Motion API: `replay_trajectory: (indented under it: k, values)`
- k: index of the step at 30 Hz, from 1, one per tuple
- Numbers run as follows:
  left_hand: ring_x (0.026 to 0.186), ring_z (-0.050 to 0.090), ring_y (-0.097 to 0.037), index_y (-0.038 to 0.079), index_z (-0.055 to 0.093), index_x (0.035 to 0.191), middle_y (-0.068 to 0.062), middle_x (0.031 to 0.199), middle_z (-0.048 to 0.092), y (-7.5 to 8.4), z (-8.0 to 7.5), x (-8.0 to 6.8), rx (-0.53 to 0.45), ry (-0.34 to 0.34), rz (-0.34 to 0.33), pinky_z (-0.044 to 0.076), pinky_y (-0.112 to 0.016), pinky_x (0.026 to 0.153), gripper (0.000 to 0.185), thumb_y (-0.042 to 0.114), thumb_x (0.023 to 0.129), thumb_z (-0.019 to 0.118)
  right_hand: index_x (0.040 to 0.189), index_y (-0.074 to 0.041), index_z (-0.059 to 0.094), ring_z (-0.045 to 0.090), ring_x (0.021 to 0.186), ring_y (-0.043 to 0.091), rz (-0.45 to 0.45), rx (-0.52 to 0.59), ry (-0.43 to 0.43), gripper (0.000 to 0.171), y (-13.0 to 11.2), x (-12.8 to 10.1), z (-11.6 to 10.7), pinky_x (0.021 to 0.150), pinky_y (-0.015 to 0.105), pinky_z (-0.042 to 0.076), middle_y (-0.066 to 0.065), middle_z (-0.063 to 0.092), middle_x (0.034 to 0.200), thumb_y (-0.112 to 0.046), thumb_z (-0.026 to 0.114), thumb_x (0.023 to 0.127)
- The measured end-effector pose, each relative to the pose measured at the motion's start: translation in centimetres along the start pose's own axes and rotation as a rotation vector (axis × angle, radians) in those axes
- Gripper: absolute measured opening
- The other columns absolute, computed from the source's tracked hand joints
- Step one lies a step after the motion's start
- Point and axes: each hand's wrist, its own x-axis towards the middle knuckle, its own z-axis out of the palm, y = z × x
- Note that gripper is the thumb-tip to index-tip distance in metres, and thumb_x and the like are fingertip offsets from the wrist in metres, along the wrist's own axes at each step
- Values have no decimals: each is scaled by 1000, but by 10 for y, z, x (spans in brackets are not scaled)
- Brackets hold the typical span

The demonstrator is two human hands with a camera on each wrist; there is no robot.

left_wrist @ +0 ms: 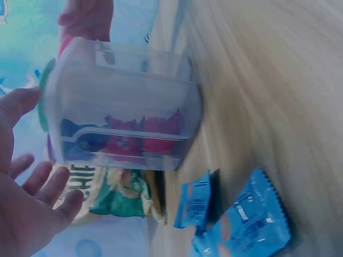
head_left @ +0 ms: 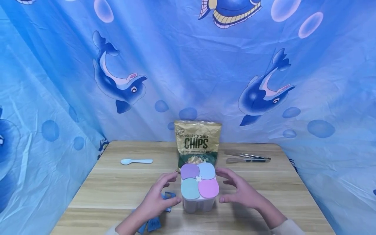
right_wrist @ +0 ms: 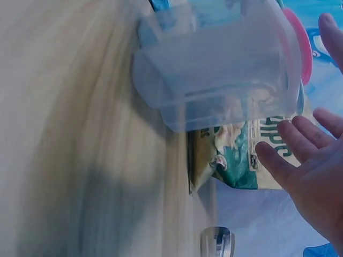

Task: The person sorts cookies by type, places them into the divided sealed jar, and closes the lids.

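Note:
A translucent plastic container (head_left: 198, 205) stands upright on the table, its lid (head_left: 190, 189) made of four petal-shaped flaps in purple, light blue, mint and pink. All four flaps lie down. Through its wall, the left wrist view shows red packets (left_wrist: 161, 134) and a dark blue one (left_wrist: 80, 136) in one compartment. My left hand (head_left: 161, 197) is at the container's left side, fingers spread and loosely bent, holding nothing. On the opposite side my right hand (head_left: 242, 192) is held the same way, its palm towards the container, with nothing in its grasp.
Blue packets (head_left: 154, 224) lie on the table beside and partly under the left forearm. Behind the container stands a bag of chips (head_left: 197, 140). A pale spoon (head_left: 136, 161) lies at the back left, and tongs (head_left: 248, 160) lie at the back right. A blue curtain (head_left: 188, 65) surrounds the table.

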Motion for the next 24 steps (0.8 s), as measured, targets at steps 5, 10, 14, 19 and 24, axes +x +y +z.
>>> replay_trajectory:
  k: [5, 10, 14, 19, 24]
  values:
    - [126, 55, -14, 25, 60, 141, 9, 140, 58, 9, -1, -1, 30, -22, 82, 49, -40, 106, 63, 26, 84, 86, 161, -25, 30, 44, 146, 26, -1, 46, -68, 105, 3, 9, -8, 110, 54, 46, 2, 40, 162, -20, 92, 76]
    - [129, 55, -16, 26, 63, 136, 12, 139, 57, 12, 1, -2, 66, -34, 124, 50, -39, 105, 56, 23, 85, 85, 162, -22, 27, 44, 144, 38, 69, 110, -114, 106, 4, 13, -6, 111, 58, 44, 7, 32, 166, -14, 91, 77]
    - [131, 55, -21, 24, 66, 133, 8, 138, 59, 11, 3, -1, 90, -34, 145, 50, -41, 106, 51, 29, 86, 84, 162, -19, 29, 47, 140, 43, 85, 116, -99, 105, 5, 14, -2, 109, 53, 47, 12, 34, 165, -7, 89, 77]
    - [131, 55, -22, 25, 67, 130, 8, 137, 60, 10, 4, 1, 95, -37, 167, 49, -40, 107, 47, 32, 86, 83, 160, -18, 33, 51, 135, 43, 66, 53, -61, 102, 2, 15, 1, 106, 49, 51, 11, 38, 161, -17, 92, 76]
    - [130, 56, -21, 27, 69, 128, 8, 136, 59, 9, 4, 3, 109, -37, 196, 50, -38, 106, 44, 29, 87, 84, 159, -15, 35, 49, 137, 40, 37, -1, -37, 103, -1, 16, 3, 106, 51, 51, 12, 35, 162, -20, 93, 75]
